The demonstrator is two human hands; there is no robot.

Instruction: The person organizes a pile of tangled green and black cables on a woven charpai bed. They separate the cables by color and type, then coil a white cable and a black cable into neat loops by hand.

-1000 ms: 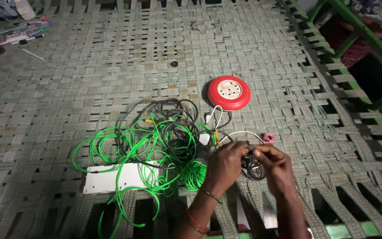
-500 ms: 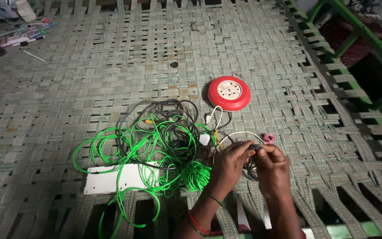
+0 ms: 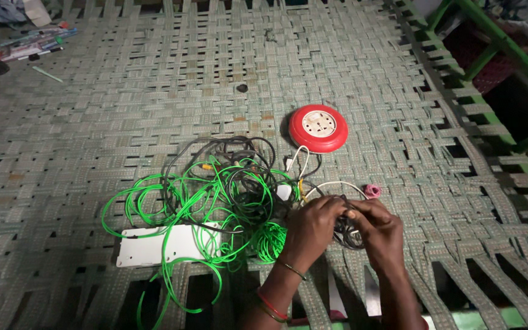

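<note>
Close to the person, at about five o'clock in the view, the left hand (image 3: 313, 229) and the right hand (image 3: 380, 235) come together, fingertips touching, and both pinch a small bundle of dark cable (image 3: 346, 232). The bundle sits right under the two hands, on the woven cot (image 3: 123, 122). Only this little bit looks gathered up, so I think most of the sorting is left to do. Just to nine o'clock of the hands lies a big messy heap of green wire (image 3: 178, 201) mixed with loose black wire (image 3: 239, 165), all in loops and not wound at all. A flat white plate (image 3: 154, 247) lies under the green loops. A small pink thing (image 3: 372, 190) sits just past the right hand, at twelve o'clock. Farther up, a round red socket box (image 3: 319, 128) rests with its white cord (image 3: 300, 159) running down toward the hands. Far away at ten o'clock are some pens (image 3: 32, 46). The hands hide most of the dark bundle, so I cannot tell how it is wound. The arms are cut off at the bottom edge, and the far corners are too dark to make out.
</note>
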